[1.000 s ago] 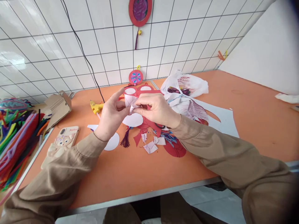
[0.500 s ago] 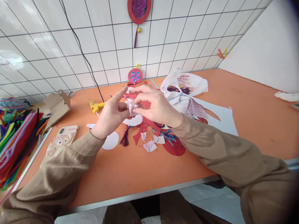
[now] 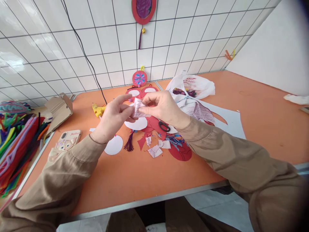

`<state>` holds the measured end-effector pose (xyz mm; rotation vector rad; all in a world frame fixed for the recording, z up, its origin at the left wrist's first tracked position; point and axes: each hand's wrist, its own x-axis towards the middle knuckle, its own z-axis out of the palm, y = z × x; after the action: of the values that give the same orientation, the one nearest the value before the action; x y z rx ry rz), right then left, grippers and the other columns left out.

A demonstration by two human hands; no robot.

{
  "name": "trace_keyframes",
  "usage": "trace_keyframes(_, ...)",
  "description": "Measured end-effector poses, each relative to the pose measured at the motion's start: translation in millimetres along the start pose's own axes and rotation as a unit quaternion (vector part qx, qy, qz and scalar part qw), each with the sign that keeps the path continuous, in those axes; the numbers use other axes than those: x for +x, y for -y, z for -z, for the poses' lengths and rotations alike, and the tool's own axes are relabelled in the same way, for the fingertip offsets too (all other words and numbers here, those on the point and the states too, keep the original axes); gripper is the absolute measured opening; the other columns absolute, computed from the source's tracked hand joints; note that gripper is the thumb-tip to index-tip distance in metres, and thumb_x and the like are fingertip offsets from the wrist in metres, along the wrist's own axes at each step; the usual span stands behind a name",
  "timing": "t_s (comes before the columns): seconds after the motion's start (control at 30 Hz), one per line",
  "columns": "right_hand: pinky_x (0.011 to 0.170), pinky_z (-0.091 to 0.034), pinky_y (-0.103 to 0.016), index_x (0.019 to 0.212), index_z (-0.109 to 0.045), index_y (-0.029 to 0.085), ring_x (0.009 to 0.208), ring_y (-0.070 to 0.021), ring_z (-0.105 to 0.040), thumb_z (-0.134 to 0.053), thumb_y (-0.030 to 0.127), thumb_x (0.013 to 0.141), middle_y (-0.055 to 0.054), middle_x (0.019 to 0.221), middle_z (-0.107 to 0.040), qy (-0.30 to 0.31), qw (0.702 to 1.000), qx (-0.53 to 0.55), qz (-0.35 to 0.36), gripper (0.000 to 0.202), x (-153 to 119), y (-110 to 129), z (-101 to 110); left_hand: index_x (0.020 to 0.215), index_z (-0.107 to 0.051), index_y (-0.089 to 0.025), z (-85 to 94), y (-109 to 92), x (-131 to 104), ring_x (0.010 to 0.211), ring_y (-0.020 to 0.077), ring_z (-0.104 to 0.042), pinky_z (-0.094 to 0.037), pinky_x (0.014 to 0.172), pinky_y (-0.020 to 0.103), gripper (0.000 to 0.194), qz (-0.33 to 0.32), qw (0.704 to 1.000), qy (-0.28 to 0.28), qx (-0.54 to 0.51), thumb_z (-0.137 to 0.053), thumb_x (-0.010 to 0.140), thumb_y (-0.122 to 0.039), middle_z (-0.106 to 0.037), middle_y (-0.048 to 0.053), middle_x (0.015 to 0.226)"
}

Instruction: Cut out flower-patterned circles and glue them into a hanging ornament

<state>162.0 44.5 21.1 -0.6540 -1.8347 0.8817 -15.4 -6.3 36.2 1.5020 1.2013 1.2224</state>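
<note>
Above the middle of the table, my left hand [image 3: 116, 117] and my right hand [image 3: 164, 106] meet at a small crumpled piece of pale patterned paper [image 3: 138, 104]. Both hands pinch it between thumb and fingers, the right from above and the side. Below them lie a white paper disc [image 3: 137, 123], a dark purple tassel [image 3: 129, 143] and red paper scraps [image 3: 152, 125]. Black-handled scissors [image 3: 164, 126] rest partly under the scraps beside my right wrist. Near my left wrist is another white disc [image 3: 114, 145].
A yellow glue gun [image 3: 98, 110] and a phone [image 3: 69, 140] are on the left, by bundled coloured pipe cleaners [image 3: 19, 145]. Torn paper bits [image 3: 154, 150] and a red disc [image 3: 182, 153] lie in front. A plastic bag [image 3: 202, 85] and a white sheet [image 3: 229, 120] sit at right.
My fingers have shifted on the paper, and my left index finger has bent lower. The paper is turned slightly; the scissors handle and the red rings behind show more.
</note>
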Motion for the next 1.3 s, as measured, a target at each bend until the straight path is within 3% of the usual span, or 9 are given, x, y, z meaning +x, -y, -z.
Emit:
trace_keyframes(0.07, 0.057, -0.047, -0.031, 0.059, -0.060, 0.021, 0.063, -0.0147, -0.056, -0.081, 0.029, 0.071, 0.000, 0.065, -0.061, -0.014, 0.999, 0.029, -0.019, 0.026, 1, -3, 1, 0.100, -0.066, -0.015, -0.3, -1, 0, 0.062, 0.0177, -0.070, -0.059, 0.061, 0.031, 0.021, -0.013, 0.999, -0.038, -0.011, -0.068, 0.080, -0.022, -0.073, 0.004, 0.071)
trace_keyframes(0.13, 0.056, -0.046, -0.031, 0.060, -0.060, 0.021, 0.062, -0.0150, -0.057, -0.084, 0.035, 0.068, 0.000, 0.064, -0.062, -0.014, 0.997, 0.065, -0.042, 0.029, 2, -6, 2, 0.088, -0.064, -0.017, -0.3, -2, -2, 0.060, 0.0170, -0.069, -0.057, 0.058, 0.030, 0.012, -0.034, 0.998, -0.050, -0.002, -0.069, 0.081, -0.026, -0.073, 0.004, 0.073)
trace_keyframes(0.33, 0.057, -0.049, -0.031, 0.061, -0.063, 0.020, 0.061, -0.0141, -0.059, -0.088, 0.037, 0.065, -0.001, 0.063, -0.064, -0.020, 0.988, 0.130, -0.081, 0.030, 4, -10, 4, 0.076, -0.066, -0.019, -1.4, 2, -5, 0.065, 0.0173, -0.067, -0.056, 0.061, 0.031, 0.022, -0.089, 0.994, 0.005, 0.057, -0.085, 0.068, -0.028, -0.072, 0.004, 0.078)
trace_keyframes(0.87, 0.069, -0.057, -0.035, 0.069, -0.064, 0.024, 0.073, -0.0179, -0.066, -0.084, 0.043, 0.071, -0.002, 0.076, -0.068, 0.001, 0.994, 0.107, -0.008, 0.028, 2, -3, 3, 0.057, -0.067, -0.019, -1.9, 2, -3, 0.055, 0.0134, -0.055, -0.043, 0.051, 0.028, 0.016, -0.122, 0.987, -0.022, 0.105, -0.076, 0.070, -0.018, -0.061, 0.000, 0.057)
trace_keyframes(1.0, 0.067, -0.055, -0.032, 0.079, -0.065, 0.023, 0.077, -0.0166, -0.067, -0.074, 0.057, 0.080, -0.003, 0.083, -0.071, 0.004, 0.983, 0.179, -0.042, 0.036, 4, 1, 11, 0.059, -0.066, -0.019, -1.1, 3, -2, 0.061, 0.0167, -0.063, -0.050, 0.057, 0.030, 0.016, -0.098, 0.992, 0.038, 0.066, -0.077, 0.070, -0.020, -0.067, 0.002, 0.062)
trace_keyframes(1.1, 0.062, -0.052, -0.031, 0.078, -0.067, 0.022, 0.073, -0.0160, -0.066, -0.070, 0.066, 0.080, -0.003, 0.079, -0.071, 0.059, 0.984, 0.153, -0.077, 0.044, 5, 2, 17, 0.061, -0.068, -0.019, 1.4, 6, 0, 0.064, 0.0176, -0.065, -0.052, 0.059, 0.031, 0.016, -0.110, 0.990, 0.069, 0.059, -0.079, 0.070, -0.023, -0.069, 0.003, 0.066)
trace_keyframes(1.2, 0.059, -0.049, -0.031, 0.070, -0.068, 0.021, 0.067, -0.0149, -0.065, -0.078, 0.059, 0.076, -0.002, 0.071, -0.071, 0.102, 0.987, 0.098, -0.073, 0.040, 6, -1, 17, 0.063, -0.070, -0.019, 4.4, 9, 2, 0.063, 0.0176, -0.064, -0.052, 0.058, 0.031, 0.020, -0.123, 0.985, 0.095, 0.074, -0.081, 0.073, -0.031, -0.069, 0.004, 0.066)
trace_keyframes(1.3, 0.061, -0.051, -0.031, 0.067, -0.068, 0.021, 0.067, -0.0155, -0.065, -0.082, 0.043, 0.076, -0.002, 0.069, -0.071, 0.084, 0.992, 0.080, -0.055, 0.028, 4, -4, 14, 0.062, -0.067, -0.018, 4.1, 11, 1, 0.060, 0.0167, -0.063, -0.052, 0.057, 0.030, 0.033, -0.102, 0.990, 0.080, 0.060, -0.078, 0.079, -0.045, -0.066, 0.004, 0.063)
